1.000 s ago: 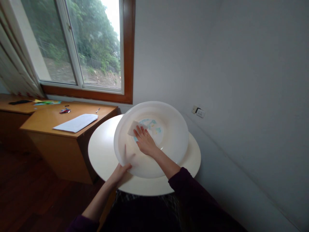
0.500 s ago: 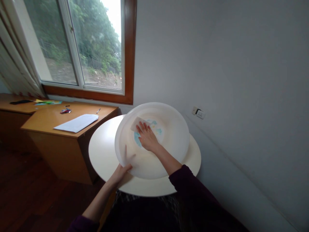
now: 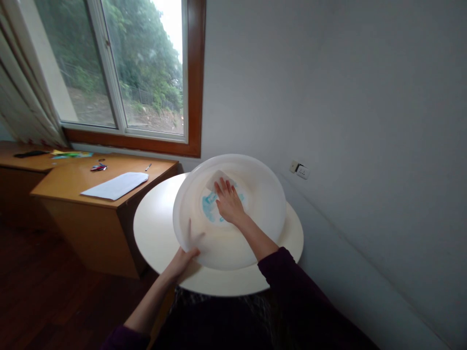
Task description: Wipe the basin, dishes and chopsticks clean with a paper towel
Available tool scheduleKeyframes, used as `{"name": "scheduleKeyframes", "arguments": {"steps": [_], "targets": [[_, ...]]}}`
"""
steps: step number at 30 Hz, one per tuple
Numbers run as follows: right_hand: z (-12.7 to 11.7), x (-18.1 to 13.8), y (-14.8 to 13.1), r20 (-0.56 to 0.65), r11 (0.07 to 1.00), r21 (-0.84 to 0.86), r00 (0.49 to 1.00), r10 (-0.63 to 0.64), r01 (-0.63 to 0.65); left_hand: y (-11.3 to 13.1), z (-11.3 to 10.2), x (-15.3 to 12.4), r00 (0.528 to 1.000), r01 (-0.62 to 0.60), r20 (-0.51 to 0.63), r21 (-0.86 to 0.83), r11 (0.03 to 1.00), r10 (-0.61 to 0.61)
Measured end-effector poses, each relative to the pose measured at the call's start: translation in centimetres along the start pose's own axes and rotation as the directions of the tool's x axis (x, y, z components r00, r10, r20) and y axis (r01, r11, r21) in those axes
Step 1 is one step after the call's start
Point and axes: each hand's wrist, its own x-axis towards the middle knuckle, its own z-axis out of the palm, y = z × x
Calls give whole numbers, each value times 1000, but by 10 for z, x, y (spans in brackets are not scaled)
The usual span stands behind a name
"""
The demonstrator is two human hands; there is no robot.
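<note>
cloth [image 3: 218, 178] under right hand [image 3: 229, 204], basin [image 3: 263, 206] print blurred

Both arms extended, left hand [image 3: 181, 262] in a thumb-over pinching grip, right hand [image 3: 229, 201] flat, palm down.

Window [image 3: 146, 73], desk [image 3: 62, 187] (paper [image 3: 115, 185] on top), socket [image 3: 299, 169]

cloth [image 3: 216, 179] mostly under right hand [image 3: 229, 204]
</note>
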Motion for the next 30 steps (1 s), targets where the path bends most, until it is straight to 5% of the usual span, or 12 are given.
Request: {"name": "scheduleKeyframes", "arguments": {"steps": [20,30], "targets": [[8,-14,9,-61,950,-31,949,310,-312,-2,-3,1,1000,-11,12,30,999,11],[6,-21,7,-95,938,-48,936,338,-344,-1,-1,1,1000,-8,4,21,1000,8]]}}
